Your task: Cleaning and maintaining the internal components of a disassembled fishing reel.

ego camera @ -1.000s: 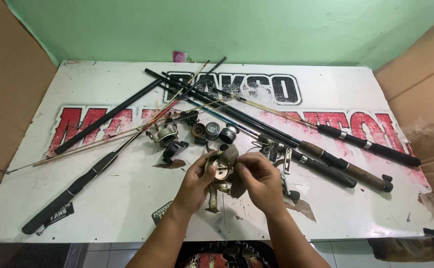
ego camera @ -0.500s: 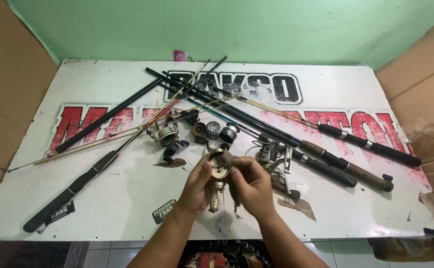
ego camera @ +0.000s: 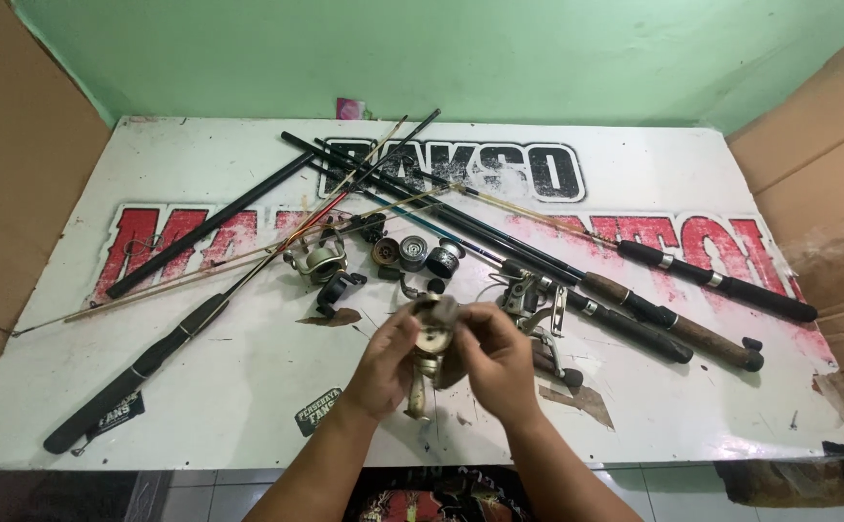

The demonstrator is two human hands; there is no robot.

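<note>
Head view: you stand over a white counter [ego camera: 200,387] with red and black lettering, both hands raised above its near edge.
Reel in hand: a small metal fishing reel [ego camera: 431,338] sits between your hands, its round face turned up to you and its foot hanging down toward the counter.
Left hand [ego camera: 383,365]: closed around the reel's left side, fingers curled under it.
Right hand [ego camera: 497,360]: gripping the reel's right side, thumb pressed near the spool rim.
Progress: by the look of it, you are midway through working on this one reel; it is off the rods and not yet set down.
Left to handle: another reel [ego camera: 317,261] with its black handle, three loose spools [ego camera: 412,253] and a silver reel [ego camera: 530,300] lie just beyond your hands.
Rods: several fishing rods [ego camera: 576,280] lie crossed over the lettering, none held.
</note>
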